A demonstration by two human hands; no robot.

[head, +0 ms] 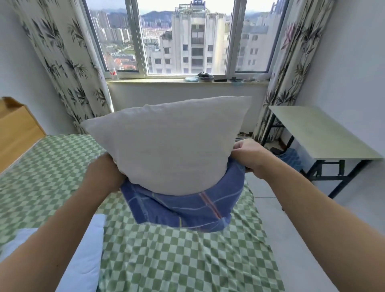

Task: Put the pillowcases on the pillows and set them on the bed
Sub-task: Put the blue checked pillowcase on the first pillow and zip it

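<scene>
Pillow (166, 143) sits mid-frame above the bed (52, 166), only its bottom end inside the blue pillowcase (181, 208). My left hand (104, 173) and right hand (248, 156) each have a closed grip on the case's opening edge. Next I'd guess: pull the case upward, shaking the pillow down.

No readable text, labels, brand names or nos. anywhere. Pillowcase (183, 206) has only a line pattern, no print. Bottle (112, 72) on the windowsill has a red label, too blurred to read. Rooftop sign (198, 2) on the tower outside is illegible.
</scene>
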